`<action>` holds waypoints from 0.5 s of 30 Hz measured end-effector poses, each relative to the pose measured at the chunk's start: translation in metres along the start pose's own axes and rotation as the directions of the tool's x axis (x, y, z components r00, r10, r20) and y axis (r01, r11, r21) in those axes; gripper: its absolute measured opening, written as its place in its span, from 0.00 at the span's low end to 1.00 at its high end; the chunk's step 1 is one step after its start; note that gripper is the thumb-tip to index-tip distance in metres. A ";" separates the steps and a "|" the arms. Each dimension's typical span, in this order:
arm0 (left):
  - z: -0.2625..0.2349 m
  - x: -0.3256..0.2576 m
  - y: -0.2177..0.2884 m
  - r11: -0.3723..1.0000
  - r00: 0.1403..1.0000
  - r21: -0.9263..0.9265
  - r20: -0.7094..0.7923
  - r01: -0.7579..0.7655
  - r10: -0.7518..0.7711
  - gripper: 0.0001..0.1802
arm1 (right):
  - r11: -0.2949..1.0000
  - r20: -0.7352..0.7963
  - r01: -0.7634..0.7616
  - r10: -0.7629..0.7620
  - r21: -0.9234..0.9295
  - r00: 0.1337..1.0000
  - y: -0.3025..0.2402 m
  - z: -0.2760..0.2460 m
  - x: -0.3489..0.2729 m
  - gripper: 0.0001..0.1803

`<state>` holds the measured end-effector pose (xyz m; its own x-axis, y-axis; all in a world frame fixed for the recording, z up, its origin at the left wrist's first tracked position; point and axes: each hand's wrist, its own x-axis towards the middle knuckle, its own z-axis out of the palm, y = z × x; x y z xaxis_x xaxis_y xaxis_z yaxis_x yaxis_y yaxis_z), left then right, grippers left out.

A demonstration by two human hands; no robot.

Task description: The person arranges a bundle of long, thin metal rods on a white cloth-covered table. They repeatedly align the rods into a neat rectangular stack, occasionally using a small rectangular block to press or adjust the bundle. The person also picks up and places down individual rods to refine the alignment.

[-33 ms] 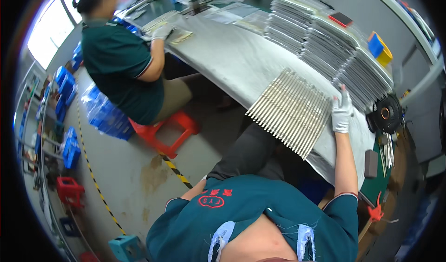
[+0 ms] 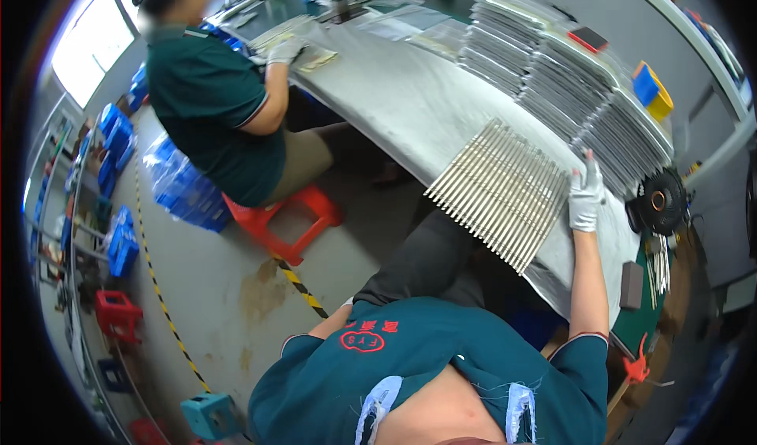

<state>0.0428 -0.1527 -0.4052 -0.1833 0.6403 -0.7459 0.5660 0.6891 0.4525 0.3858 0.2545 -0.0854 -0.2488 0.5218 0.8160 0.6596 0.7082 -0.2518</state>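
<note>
A row of shiny metal rods (image 2: 498,197) lies side by side on the pale cloth-covered table (image 2: 410,102), with the near ends reaching past its front edge. Just right of the row, my right hand (image 2: 585,199) rests in a white glove with bare fingertips. Its fingers are stretched out, and nothing is held in them. Of my left hand (image 2: 348,302), only a scrap of white glove shows beside my lap at the lower left; its fingers are hidden.
Tall stacks of grey trays (image 2: 544,67) stand along the table's far side, topped by a red-and-black block (image 2: 588,39) and a blue-and-yellow holder (image 2: 653,92). A black fan (image 2: 661,201) sits at right. A co-worker (image 2: 209,114) sits at left on a red stool (image 2: 296,224).
The whole scene sits slightly farther right in the picture. My right hand stays beside the rods, and the rods keep their place on the table.
</note>
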 end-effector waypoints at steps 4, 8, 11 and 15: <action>0.011 -0.016 -0.013 0.998 0.999 -0.049 -0.027 0.040 -0.041 0.23 | 0.998 0.007 0.044 -0.044 0.051 0.999 -0.004 0.006 0.002 0.30; 0.020 -0.025 -0.025 0.994 0.997 -0.083 -0.040 0.069 -0.072 0.23 | 0.997 0.009 0.035 -0.036 0.070 0.999 -0.011 0.006 0.004 0.30; 0.023 -0.027 -0.032 0.992 0.995 -0.099 -0.048 0.083 -0.088 0.23 | 0.998 0.018 0.026 -0.027 0.059 0.999 -0.013 0.004 0.006 0.30; 0.027 -0.031 -0.046 0.989 0.993 -0.108 -0.054 0.096 -0.103 0.22 | 0.990 -0.017 0.047 -0.046 0.131 0.999 -0.012 0.004 0.007 0.29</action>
<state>0.0446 -0.2138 -0.4160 -0.2835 0.5836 -0.7609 0.4555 0.7802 0.4287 0.3729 0.2517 -0.0786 -0.2666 0.4809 0.8353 0.5482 0.7885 -0.2790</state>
